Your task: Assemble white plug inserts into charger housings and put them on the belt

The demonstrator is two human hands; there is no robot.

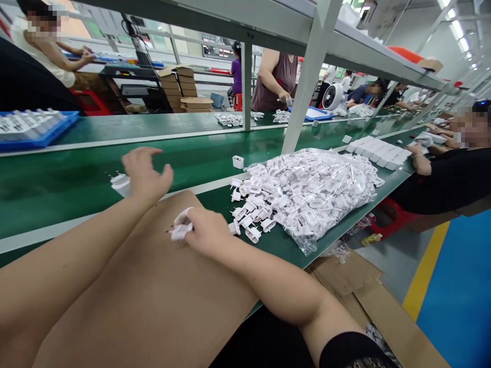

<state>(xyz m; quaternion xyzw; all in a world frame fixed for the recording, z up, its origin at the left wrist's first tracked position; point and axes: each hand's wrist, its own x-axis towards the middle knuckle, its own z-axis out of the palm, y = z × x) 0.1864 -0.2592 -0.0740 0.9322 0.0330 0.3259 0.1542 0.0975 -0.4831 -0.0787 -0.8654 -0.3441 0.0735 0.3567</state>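
Note:
My left hand (148, 174) is above the green conveyor belt with its fingers spread, slightly blurred. Just left of it is a white plug housing (120, 184) with pins, partly hidden behind the hand. My right hand (209, 230) is closed on a white plug piece (181, 227) whose metal pins point left. Beneath both arms lies a smooth brown sheet (153, 301), like cardboard. Right of my right hand, loose white plug housings (253, 209) spill from a clear plastic bag (322, 189) full of them.
A single white housing (238, 162) stands on the belt (192, 153). A metal post (307, 82) rises behind the bag. At the left is a blue tray (46, 135) of white parts. A co-worker's hand (421, 157) is beside white blocks (379, 152); other people sit across the line.

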